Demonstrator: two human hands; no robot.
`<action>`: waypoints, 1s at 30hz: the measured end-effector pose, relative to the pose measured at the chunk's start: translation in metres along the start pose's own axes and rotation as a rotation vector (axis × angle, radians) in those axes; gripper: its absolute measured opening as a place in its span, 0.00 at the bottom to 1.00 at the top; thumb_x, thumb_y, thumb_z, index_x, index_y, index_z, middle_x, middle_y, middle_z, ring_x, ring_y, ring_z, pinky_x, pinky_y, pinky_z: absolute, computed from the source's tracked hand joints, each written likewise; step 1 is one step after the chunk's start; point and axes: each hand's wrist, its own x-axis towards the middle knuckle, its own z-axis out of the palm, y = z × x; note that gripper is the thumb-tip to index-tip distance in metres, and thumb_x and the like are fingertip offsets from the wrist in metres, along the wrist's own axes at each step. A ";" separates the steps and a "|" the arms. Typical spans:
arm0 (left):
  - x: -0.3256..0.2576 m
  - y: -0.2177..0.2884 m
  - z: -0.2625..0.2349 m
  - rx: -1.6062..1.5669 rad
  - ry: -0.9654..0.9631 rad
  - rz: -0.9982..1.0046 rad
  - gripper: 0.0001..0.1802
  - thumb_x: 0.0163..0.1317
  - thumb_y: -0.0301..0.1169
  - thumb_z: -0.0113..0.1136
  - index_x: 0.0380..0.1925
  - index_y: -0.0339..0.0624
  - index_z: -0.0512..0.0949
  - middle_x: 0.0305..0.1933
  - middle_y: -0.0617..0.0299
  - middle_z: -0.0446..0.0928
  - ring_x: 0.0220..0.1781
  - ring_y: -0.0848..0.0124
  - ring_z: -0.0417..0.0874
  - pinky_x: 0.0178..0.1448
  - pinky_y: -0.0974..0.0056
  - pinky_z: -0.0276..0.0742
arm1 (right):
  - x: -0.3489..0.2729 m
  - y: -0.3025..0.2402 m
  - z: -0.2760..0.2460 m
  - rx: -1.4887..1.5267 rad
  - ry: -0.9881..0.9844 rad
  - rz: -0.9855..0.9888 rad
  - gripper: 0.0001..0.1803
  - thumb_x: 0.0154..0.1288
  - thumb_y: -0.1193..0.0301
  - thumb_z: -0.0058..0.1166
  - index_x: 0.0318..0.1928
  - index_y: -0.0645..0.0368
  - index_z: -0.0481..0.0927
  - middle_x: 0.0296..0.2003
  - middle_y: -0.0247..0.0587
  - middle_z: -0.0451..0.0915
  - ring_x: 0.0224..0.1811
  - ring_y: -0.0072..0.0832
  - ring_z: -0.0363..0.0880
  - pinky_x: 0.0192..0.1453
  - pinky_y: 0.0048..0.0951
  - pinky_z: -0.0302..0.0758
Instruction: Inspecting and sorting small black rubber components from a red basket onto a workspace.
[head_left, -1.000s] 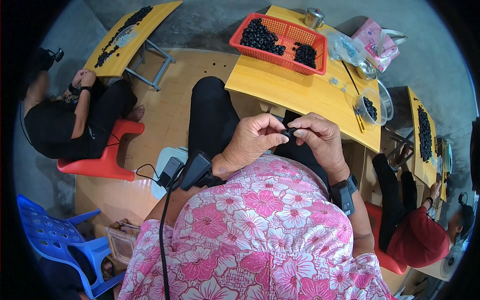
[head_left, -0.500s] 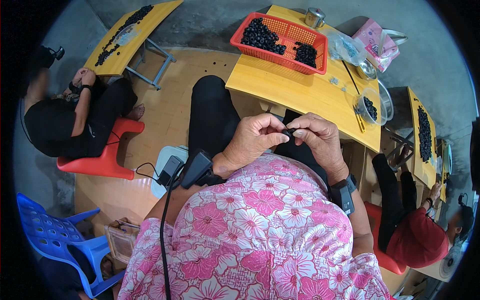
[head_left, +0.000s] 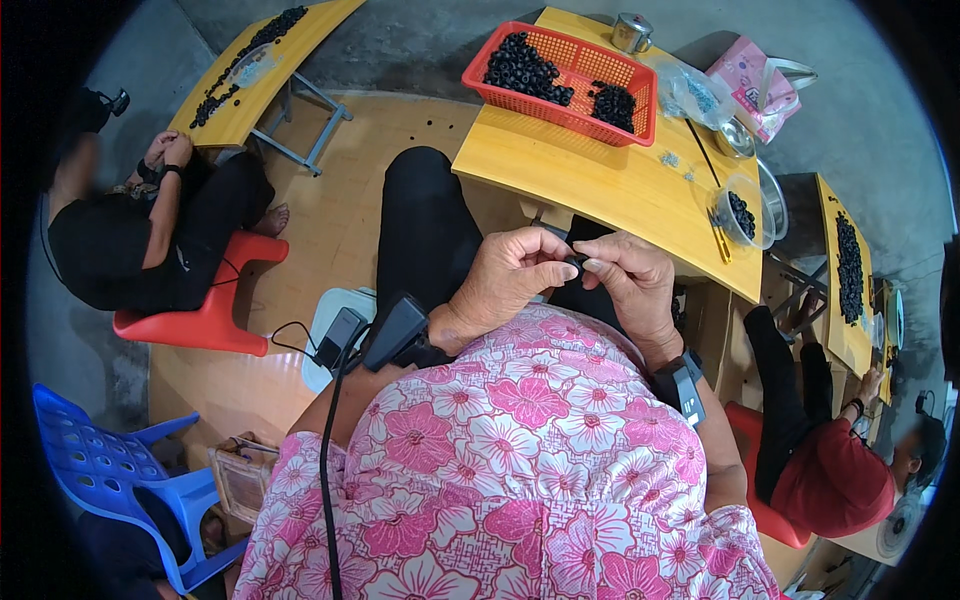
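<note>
both hands are pinching a small black part [head_left: 574, 263] between closed fingertips, left hand [head_left: 510, 280] meeting right hand [head_left: 632, 285] above the lap, while the red basket [head_left: 640, 120] on the yellow table [head_left: 600, 190] is holding many more, so plenty is remaining.

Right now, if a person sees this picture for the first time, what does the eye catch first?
First, the two hands meeting in the middle: the left hand and right hand pinch a small black part between their fingertips, above a pink flowered shirt. Next, the red basket of black pieces on the yellow table ahead.
</note>
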 end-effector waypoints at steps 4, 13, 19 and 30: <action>-0.001 0.000 0.001 -0.038 -0.011 -0.009 0.07 0.60 0.24 0.61 0.37 0.34 0.77 0.34 0.65 0.78 0.35 0.81 0.77 0.40 0.75 0.77 | -0.004 0.000 0.004 -0.044 0.038 -0.050 0.12 0.59 0.83 0.56 0.44 0.62 0.83 0.35 0.41 0.80 0.28 0.20 0.78 0.31 0.18 0.75; 0.000 -0.001 0.001 0.021 0.026 0.005 0.07 0.60 0.25 0.61 0.37 0.34 0.77 0.33 0.65 0.78 0.34 0.81 0.77 0.40 0.75 0.76 | -0.005 0.000 0.008 0.078 0.076 -0.032 0.11 0.61 0.81 0.54 0.44 0.63 0.82 0.34 0.40 0.79 0.30 0.20 0.78 0.34 0.18 0.76; 0.000 0.003 0.002 0.025 0.029 0.035 0.07 0.59 0.25 0.62 0.37 0.33 0.77 0.32 0.65 0.78 0.34 0.81 0.77 0.39 0.76 0.75 | 0.000 0.003 0.006 0.228 0.061 0.138 0.09 0.61 0.80 0.55 0.41 0.66 0.82 0.33 0.38 0.79 0.31 0.21 0.78 0.38 0.22 0.76; 0.001 0.001 -0.001 0.237 0.124 0.247 0.06 0.54 0.22 0.65 0.32 0.35 0.79 0.30 0.66 0.72 0.30 0.82 0.73 0.34 0.76 0.70 | 0.003 0.007 0.001 0.815 -0.162 0.580 0.11 0.65 0.67 0.54 0.40 0.63 0.78 0.31 0.37 0.80 0.31 0.23 0.80 0.42 0.29 0.79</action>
